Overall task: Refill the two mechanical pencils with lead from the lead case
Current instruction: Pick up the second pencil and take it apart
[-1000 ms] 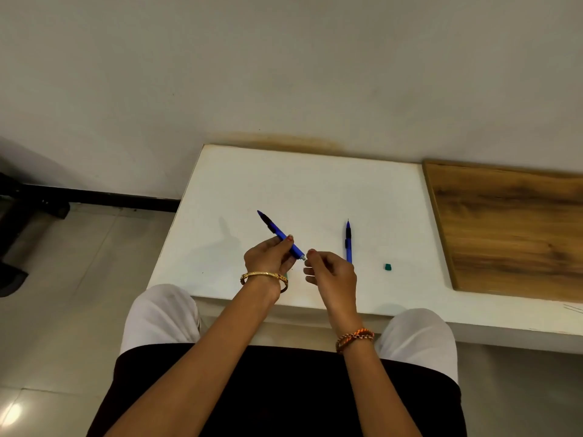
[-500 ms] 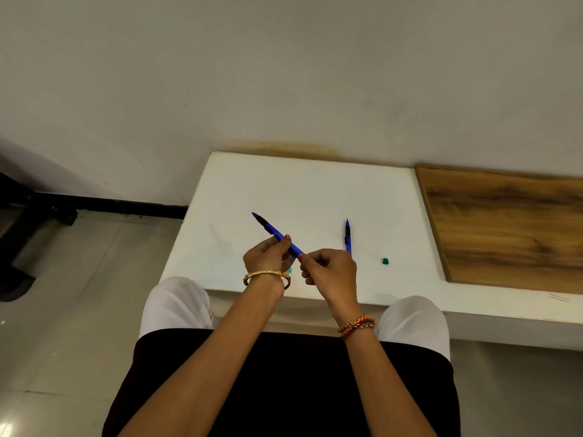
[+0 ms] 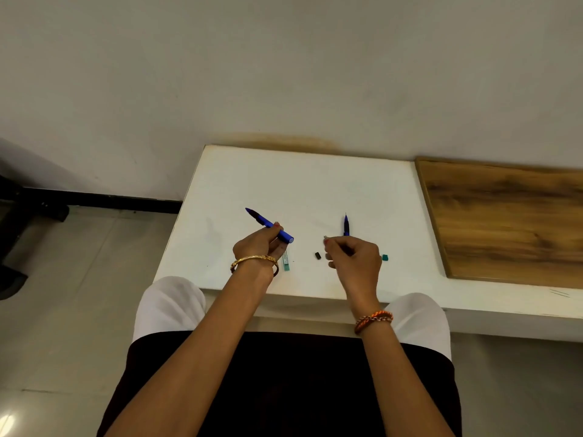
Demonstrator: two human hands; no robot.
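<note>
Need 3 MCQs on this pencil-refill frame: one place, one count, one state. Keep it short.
1. Where does the second pencil lie?
A. on the white table
B. on the wooden board
C. on the floor

2. How many blue pencils are in view?
A. one
B. two
C. three

3. What is the left hand doing?
A. resting flat on the table
B. gripping a blue pencil
C. hanging at the person's side

Key: 1 A, it lies on the white top just beyond the right hand. 2 B, one held, one lying. 3 B, its fingers curl round the barrel, raised off the table.
</note>
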